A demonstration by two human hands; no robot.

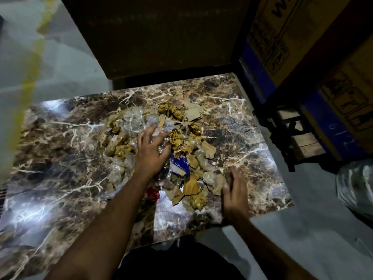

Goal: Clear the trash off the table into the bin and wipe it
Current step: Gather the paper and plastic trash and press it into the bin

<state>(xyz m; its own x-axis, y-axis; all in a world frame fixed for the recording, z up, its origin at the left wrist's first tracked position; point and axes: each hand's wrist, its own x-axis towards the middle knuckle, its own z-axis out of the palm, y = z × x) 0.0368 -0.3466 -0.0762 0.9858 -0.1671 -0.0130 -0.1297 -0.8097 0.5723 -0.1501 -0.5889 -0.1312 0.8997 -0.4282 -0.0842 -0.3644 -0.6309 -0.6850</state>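
A heap of trash (161, 150), crumpled yellow wrappers, clear plastic and torn cardboard, lies mid-table on the marbled table (60, 142). The left hand (152, 146) presses on it, fingers spread wide. The right hand (235, 190), fingers straight together, rests at the heap's right edge.

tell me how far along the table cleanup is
Nothing looks cleared yet: the trash pile of crumpled paper and plastic covers the middle of the marble table. The left hand presses on the pile; the right hand is beside it. Binning and wiping remain.
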